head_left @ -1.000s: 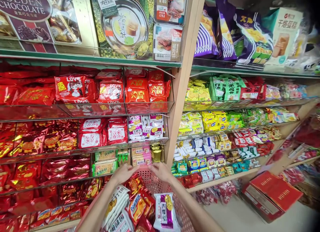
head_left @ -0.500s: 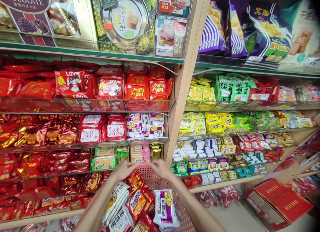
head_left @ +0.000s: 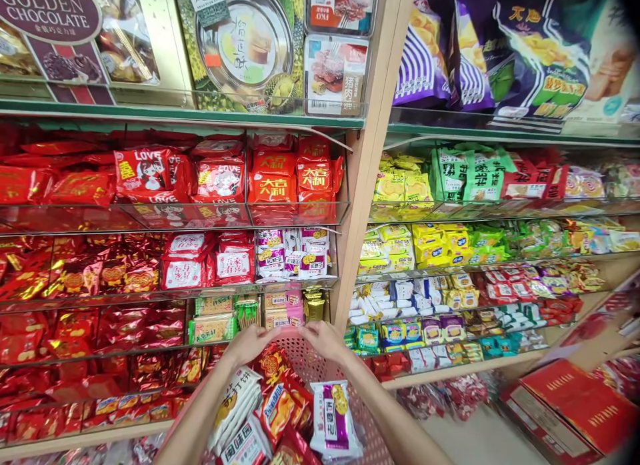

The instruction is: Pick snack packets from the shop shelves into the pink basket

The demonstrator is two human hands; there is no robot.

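Observation:
A pink perforated plastic basket [head_left: 296,350] hangs low in the middle of my view. My left hand [head_left: 251,340] and my right hand [head_left: 321,336] are both closed over its far rim, a short way apart. Inside lie several packaged snacks: white cracker packs [head_left: 237,411] on the left, orange and red packs [head_left: 280,411] in the middle, and a white and purple biscuit pack [head_left: 336,417] on the right. My forearms cover parts of the basket's sides.
Shelves of wrapped snacks stand ahead, split by a wooden upright [head_left: 373,151]. Red packs [head_left: 270,178] fill much of the left side. Purple chip bags [head_left: 540,58] stand at upper right. A red cardboard box [head_left: 575,408] sits low on the right.
The view has shifted slightly, with the shelves a little larger and the red box further right. Both hands keep their hold on the basket rim, and its contents look the same.

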